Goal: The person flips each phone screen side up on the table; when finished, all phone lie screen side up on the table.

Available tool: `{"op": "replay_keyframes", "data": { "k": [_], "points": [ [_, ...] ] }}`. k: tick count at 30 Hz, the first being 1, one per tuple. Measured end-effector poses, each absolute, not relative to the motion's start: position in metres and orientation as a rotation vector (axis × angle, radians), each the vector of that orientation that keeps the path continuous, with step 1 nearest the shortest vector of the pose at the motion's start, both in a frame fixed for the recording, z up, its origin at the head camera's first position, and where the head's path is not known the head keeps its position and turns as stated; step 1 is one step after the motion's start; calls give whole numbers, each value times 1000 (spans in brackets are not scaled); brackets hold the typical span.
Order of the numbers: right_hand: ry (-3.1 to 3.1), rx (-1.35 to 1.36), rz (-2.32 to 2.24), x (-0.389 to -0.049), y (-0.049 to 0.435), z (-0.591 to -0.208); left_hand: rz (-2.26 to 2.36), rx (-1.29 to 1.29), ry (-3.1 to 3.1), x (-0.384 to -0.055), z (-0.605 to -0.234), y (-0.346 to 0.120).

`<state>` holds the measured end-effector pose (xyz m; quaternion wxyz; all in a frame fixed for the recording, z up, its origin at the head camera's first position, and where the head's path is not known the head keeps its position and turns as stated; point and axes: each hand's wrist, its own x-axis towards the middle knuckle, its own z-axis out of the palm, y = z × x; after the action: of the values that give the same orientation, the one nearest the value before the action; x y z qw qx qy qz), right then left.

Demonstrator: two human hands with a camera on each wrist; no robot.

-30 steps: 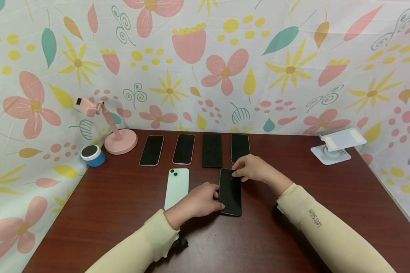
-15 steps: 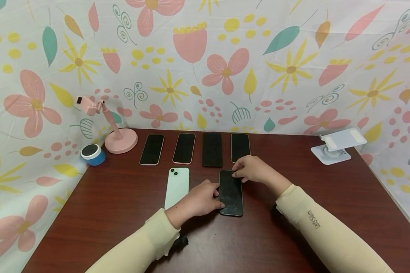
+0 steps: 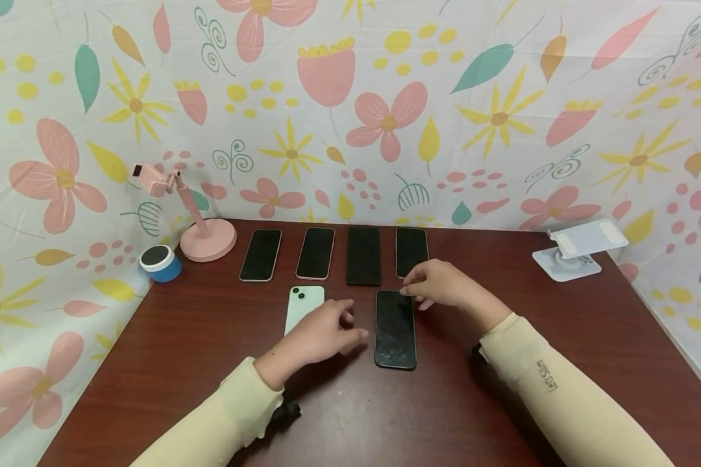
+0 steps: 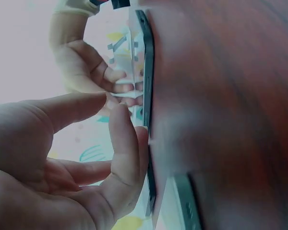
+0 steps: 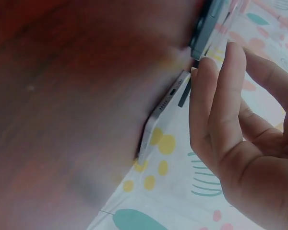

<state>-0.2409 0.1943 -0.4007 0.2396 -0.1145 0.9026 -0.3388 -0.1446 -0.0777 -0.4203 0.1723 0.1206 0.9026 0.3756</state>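
Observation:
A black phone (image 3: pixel 394 331) lies screen up in the front row, smudges showing on its lower glass. My left hand (image 3: pixel 321 331) hovers to its left, fingers loosely bent and nothing in them, partly covering a pale green phone (image 3: pixel 304 305) that lies back up. In the left wrist view, bare air shows between the left hand's thumb and fingers (image 4: pixel 122 139). My right hand (image 3: pixel 441 285) is at the black phone's upper right corner, its fingertips overlapping that corner. The right wrist view shows these relaxed fingers (image 5: pixel 225 96) beside the phone's edge, not wrapped round it.
Behind stands a row of dark-screened phones: one far left (image 3: pixel 261 255), a pink-edged one (image 3: pixel 315 253), a plain black one (image 3: pixel 363 255) and one at right (image 3: pixel 411 250). A pink stand (image 3: pixel 207 241) and blue jar (image 3: pixel 161 264) are left; a white folding stand (image 3: pixel 584 241) is right.
My left hand has let go of the black phone's side and moved left. The right hand has lifted slightly up and right at the corner. The black phone shifted a little, then stayed put.

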Motion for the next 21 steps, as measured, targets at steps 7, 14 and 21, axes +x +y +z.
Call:
{"op": "replay_keyframes", "data": {
  "k": [7,14,21],
  "points": [
    [2454,-320,-930,-242,188,-391,1040,248,2622,-143,-412,-93],
    [2420,-331,-972,-244,173,-383,1022,139,2730,-146,-402,-111],
    [2383,-383,-1021,-245,154,-378,921,67,2846,-147,-400,-131]
  ]
}}
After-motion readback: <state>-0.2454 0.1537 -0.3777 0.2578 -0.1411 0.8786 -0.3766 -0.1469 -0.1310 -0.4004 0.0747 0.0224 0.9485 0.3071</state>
